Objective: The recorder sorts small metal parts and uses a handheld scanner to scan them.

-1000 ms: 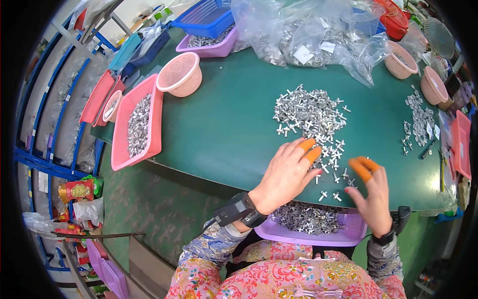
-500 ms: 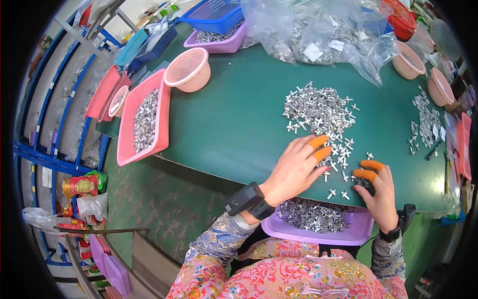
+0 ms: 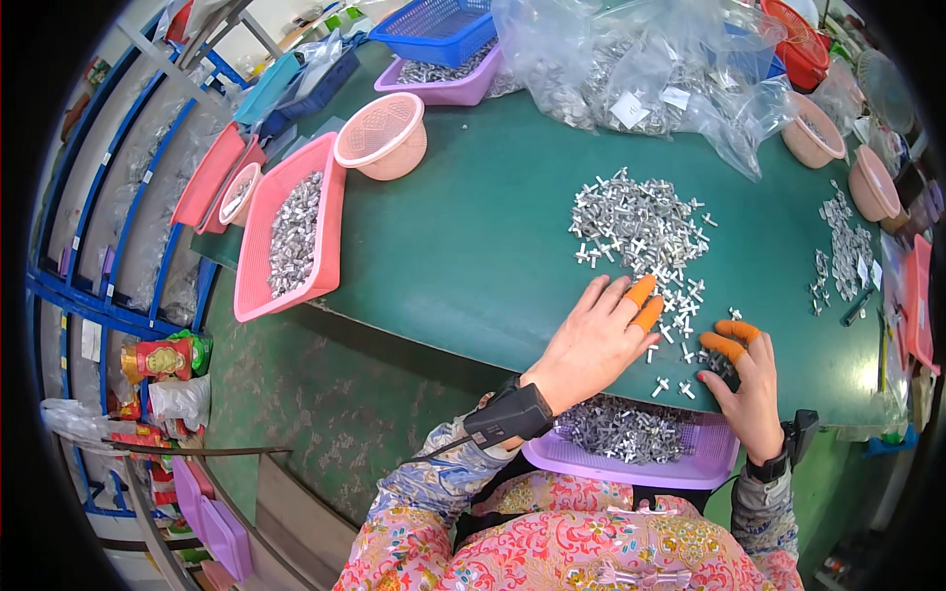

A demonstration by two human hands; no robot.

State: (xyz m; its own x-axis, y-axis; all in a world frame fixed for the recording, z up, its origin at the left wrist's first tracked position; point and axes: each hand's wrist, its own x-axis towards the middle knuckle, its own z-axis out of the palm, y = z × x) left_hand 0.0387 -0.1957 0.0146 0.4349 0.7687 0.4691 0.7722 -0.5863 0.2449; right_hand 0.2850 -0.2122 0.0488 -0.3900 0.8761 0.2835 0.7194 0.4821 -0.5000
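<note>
Clear bags (image 3: 670, 74), white square labels (image 3: 628, 108), behind metal parts (image 3: 641, 231).

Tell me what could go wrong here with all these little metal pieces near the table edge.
Loose cross-shaped metal pieces lie close to the near edge of the green table; a sweep by the left hand or right hand might knock some past the purple tray onto the floor. That tray overhangs the person's lap and could tip. The main pile is spread loosely, so pieces may scatter.
</note>
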